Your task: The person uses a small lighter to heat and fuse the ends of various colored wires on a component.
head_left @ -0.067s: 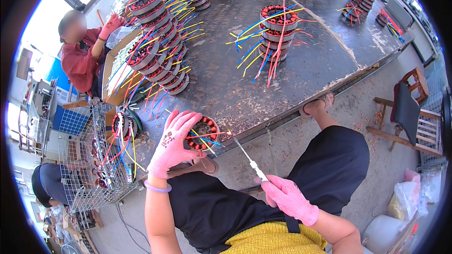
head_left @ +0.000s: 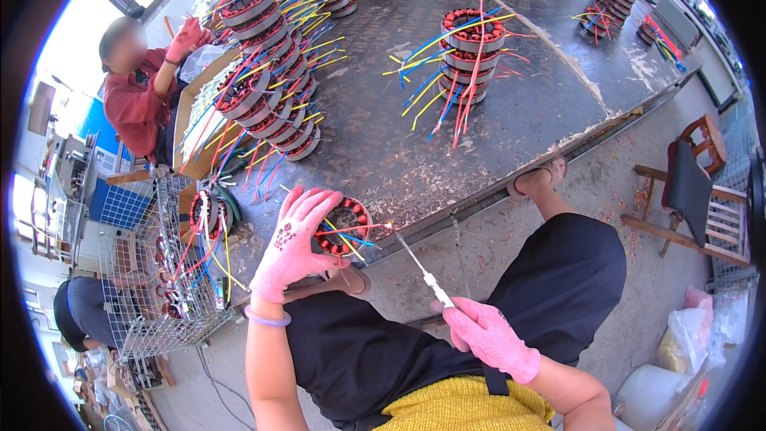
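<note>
My left hand (head_left: 297, 243), in a pink glove, is closed around a ring-shaped motor stator (head_left: 357, 210) with red coils at the table's near edge. Red, blue and yellow leads come out of its middle. One red wire (head_left: 359, 228) points right, and a small orange glow (head_left: 388, 225) shows at its end. In my right hand (head_left: 488, 335), also gloved in pink, is a white-handled tool with a thin metal shaft (head_left: 432, 282). Its tip is close to the glowing wire end; whether they touch, I cannot tell.
Stacked stators (head_left: 471, 56) with coloured leads stand on the dark worktable (head_left: 375, 112), with taller stacks (head_left: 271, 96) at left. A lone stator (head_left: 209, 211) lies near the left corner, above a wire basket (head_left: 159, 271). A co-worker (head_left: 140, 96) sits beyond; a chair (head_left: 690, 183) stands right.
The co-worker's gloved hands have shifted slightly. My own hands, the stator and the tool hold almost the same place; the glow at the wire end looks slightly different.
</note>
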Motion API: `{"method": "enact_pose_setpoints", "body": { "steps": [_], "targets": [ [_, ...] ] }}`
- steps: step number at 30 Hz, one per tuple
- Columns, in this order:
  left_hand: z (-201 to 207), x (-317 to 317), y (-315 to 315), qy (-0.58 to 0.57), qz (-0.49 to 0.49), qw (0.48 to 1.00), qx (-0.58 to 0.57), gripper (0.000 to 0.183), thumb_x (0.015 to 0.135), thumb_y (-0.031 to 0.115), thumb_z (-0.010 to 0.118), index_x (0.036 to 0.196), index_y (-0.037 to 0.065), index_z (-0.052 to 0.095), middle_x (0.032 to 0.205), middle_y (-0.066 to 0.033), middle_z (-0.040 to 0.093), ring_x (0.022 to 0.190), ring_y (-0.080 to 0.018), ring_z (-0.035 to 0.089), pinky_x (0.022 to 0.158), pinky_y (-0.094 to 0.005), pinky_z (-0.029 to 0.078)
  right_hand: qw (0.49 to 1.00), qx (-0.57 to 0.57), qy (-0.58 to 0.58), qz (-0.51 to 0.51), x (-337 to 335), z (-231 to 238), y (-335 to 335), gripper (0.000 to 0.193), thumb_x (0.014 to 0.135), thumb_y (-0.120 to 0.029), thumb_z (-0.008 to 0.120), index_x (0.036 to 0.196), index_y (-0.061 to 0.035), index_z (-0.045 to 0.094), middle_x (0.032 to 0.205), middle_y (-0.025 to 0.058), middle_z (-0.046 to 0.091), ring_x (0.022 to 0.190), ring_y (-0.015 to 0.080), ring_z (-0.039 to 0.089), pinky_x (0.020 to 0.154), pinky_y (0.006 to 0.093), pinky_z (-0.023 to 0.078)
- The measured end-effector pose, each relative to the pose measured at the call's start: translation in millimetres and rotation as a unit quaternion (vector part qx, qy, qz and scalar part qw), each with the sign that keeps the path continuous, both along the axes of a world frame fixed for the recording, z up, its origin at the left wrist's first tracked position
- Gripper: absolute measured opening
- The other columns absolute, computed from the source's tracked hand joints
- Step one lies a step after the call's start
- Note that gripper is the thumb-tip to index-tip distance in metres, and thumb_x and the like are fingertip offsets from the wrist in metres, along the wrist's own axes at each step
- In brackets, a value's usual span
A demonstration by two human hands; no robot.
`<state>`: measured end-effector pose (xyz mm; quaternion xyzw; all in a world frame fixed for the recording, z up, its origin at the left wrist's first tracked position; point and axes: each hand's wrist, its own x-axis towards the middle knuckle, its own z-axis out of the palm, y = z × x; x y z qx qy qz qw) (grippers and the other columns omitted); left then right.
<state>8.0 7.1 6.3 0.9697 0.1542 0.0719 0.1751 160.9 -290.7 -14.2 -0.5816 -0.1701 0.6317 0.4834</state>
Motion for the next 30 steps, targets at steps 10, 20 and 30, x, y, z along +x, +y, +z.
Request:
{"method": "enact_pose_setpoints", "body": {
  "steps": [10, 20, 30],
  "targets": [
    [-1.7, 0.6, 1.1, -0.001, -0.002, 1.0, -0.002, 0.095, 0.058, 0.033, 0.088, 0.142, 0.007, 0.051, 0.139, -0.0134, 0.055, 0.138, -0.0302, 0.044, 0.123, -0.0506, 0.019, 1.0, -0.003, -0.014, 0.006, 0.7, 1.5, 1.5, 0.037, 0.106, -0.03, 0.049, 0.126, -0.0008, 0.06, 0.065, -0.0026, 0.05, 0.056, 0.0039, 0.044, 0.053, 0.0235, 0.037],
    [-2.5, -0.1, 0.4, -0.005, -0.002, 1.0, -0.001, 0.094, 0.059, 0.033, 0.088, 0.142, 0.007, 0.051, 0.139, -0.0133, 0.055, 0.138, -0.0303, 0.044, 0.123, -0.0509, 0.02, 1.0, -0.002, -0.003, -0.005, -1.8, -0.9, 1.3, 0.037, 0.106, -0.029, 0.049, 0.126, -0.0006, 0.06, 0.065, -0.0028, 0.049, 0.057, 0.0042, 0.044, 0.053, 0.0235, 0.037],
    [-3.0, -0.3, 1.0, -0.001, -0.002, 1.0, 0.004, 0.094, 0.059, 0.035, 0.087, 0.142, 0.007, 0.051, 0.138, -0.014, 0.055, 0.138, -0.0307, 0.044, 0.123, -0.0512, 0.02, 0.999, 0.007, -0.031, 0.004, -0.9, -2.1, 1.5, 0.036, 0.105, -0.03, 0.049, 0.124, -0.0007, 0.061, 0.065, -0.0023, 0.05, 0.058, 0.0051, 0.045, 0.054, 0.0246, 0.038]
  ]
}}
